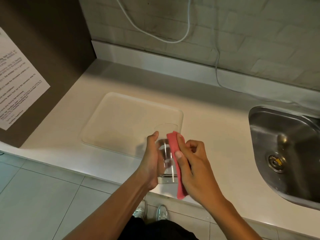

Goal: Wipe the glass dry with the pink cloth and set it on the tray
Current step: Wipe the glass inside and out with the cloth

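Between both hands (173, 161), glass (166, 153), pink cloth (175, 158) against its right side.

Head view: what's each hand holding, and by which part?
Left hand grips the glass around its side wall, base toward the camera. Right hand presses the folded pink cloth flat against the glass's outer side.

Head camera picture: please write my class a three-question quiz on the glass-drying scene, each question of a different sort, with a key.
1. True or false: the glass already stands on the tray.
2. Which hand presses the pink cloth to the glass? A. left hand B. right hand
3. Fill in: to the right of the tray, set into the counter, is a steel ____.

Key: 1. False, it is held above the counter's front edge. 2. B. 3. sink.
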A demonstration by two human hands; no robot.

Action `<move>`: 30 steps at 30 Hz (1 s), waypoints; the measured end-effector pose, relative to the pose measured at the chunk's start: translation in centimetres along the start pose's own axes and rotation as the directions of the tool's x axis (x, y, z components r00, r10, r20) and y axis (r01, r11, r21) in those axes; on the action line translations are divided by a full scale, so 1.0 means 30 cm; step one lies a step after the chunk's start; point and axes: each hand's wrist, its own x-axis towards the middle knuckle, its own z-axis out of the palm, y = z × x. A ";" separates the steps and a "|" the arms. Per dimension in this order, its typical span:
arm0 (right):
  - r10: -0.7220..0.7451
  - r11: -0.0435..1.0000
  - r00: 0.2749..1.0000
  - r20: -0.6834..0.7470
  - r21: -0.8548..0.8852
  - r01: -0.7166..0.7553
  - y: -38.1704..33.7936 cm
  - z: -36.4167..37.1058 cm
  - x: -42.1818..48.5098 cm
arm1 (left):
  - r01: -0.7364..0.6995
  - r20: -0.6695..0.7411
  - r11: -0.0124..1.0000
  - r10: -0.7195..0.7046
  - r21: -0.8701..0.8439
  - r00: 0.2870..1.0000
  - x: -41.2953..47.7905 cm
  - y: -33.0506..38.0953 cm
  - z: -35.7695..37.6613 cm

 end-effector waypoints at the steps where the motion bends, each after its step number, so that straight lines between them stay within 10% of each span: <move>1: 0.041 0.999 0.999 -0.014 0.021 -0.041 0.004 -0.003 0.029 | 0.011 0.010 1.000 -0.011 0.013 1.000 -0.004 -0.009 0.007; 8: -0.128 0.984 0.992 0.008 -0.121 0.128 -0.006 0.024 0.003 | -0.028 0.040 0.999 0.029 -0.025 0.999 0.012 0.009 -0.011; 13: 0.094 0.995 0.994 -0.059 0.048 -0.091 0.011 -0.012 0.089 | 0.011 0.074 1.000 -0.011 0.008 0.997 0.000 -0.028 0.003; 18: -0.085 0.995 0.996 -0.005 -0.054 0.085 -0.021 0.010 0.025 | -0.041 0.043 0.997 0.044 -0.068 0.998 0.007 0.022 -0.010; 24: 0.096 0.994 0.994 -0.047 0.049 -0.094 -0.015 -0.012 0.128 | -0.017 0.063 0.999 0.020 -0.037 0.998 0.004 0.002 0.013; 30: -0.084 0.992 0.996 0.020 -0.092 0.085 -0.017 0.021 0.010 | -0.040 0.013 0.998 0.040 -0.048 0.999 -0.008 0.030 -0.011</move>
